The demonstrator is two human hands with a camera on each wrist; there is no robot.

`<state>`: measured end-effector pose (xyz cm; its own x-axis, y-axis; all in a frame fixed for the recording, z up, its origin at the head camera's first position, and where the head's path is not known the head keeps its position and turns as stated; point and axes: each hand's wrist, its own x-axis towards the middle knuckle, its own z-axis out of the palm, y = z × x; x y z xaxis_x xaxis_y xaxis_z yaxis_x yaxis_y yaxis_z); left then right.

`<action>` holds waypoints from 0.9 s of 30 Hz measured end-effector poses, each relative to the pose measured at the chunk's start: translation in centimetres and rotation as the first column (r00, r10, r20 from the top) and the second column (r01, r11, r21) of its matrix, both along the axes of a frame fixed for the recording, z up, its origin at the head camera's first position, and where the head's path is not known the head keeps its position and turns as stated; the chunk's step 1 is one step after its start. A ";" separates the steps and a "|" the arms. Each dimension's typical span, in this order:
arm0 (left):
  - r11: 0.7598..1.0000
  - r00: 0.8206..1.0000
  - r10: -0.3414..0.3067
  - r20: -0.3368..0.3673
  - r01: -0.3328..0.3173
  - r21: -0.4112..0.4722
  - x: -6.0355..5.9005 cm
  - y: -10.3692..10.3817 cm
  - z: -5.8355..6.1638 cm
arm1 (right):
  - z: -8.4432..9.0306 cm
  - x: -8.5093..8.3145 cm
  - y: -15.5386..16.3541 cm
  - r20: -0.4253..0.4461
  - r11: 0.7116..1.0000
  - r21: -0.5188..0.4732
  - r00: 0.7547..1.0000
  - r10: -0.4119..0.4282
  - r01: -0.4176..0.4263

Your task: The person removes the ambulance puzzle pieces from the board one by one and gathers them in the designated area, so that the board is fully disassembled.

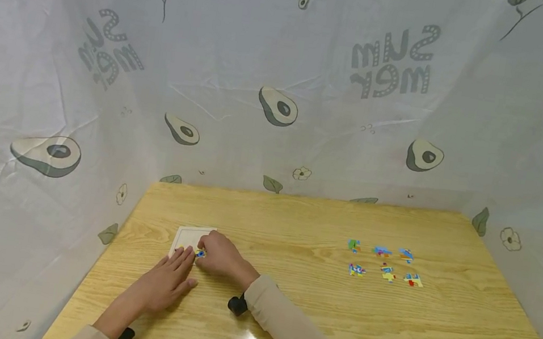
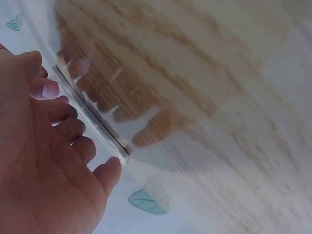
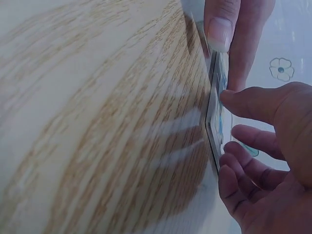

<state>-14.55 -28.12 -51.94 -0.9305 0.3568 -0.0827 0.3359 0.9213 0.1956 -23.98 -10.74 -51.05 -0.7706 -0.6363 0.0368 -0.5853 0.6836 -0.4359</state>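
Note:
A white puzzle board [image 1: 189,235] lies at the table's left. A blue and yellow puzzle piece [image 1: 200,253] sits on its near edge. My right hand [image 1: 216,251] is curled over that piece and holds it with its fingertips. In the right wrist view the right hand [image 3: 246,139] has one fingertip on the piece [image 3: 223,122] at the board's rim [image 3: 212,131]. My left hand [image 1: 180,263] lies flat, its straight fingers touching the board's near edge. In the left wrist view the left hand [image 2: 66,114] has its fingertips against the thin board [image 2: 92,121].
Several loose coloured puzzle pieces [image 1: 383,262] lie in two rows at the right of the wooden table [image 1: 295,304]. A white sheet printed with avocados [image 1: 277,106] walls in the table on the left, back and right.

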 end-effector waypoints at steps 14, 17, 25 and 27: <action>1.000 1.000 0.008 0.025 -0.008 0.005 -0.2 -0.2 -0.2 | 0.1 0.2 -0.2 -0.051 0.998 0.061 0.999 -0.003 0.007; 1.000 1.000 0.006 0.021 -0.006 0.012 -0.2 -0.2 -0.2 | 0.2 0.2 -0.2 -0.045 0.998 0.061 0.999 -0.013 0.016; 0.999 0.999 0.014 0.051 -0.016 0.035 -0.4 -0.1 -0.1 | 0.1 0.1 -0.4 -0.030 0.997 0.067 0.999 -0.036 0.038; 0.999 0.998 0.019 0.059 -0.022 0.049 -0.5 -0.1 0.0 | 0.0 0.1 -0.5 -0.023 0.997 0.066 0.999 -0.046 0.048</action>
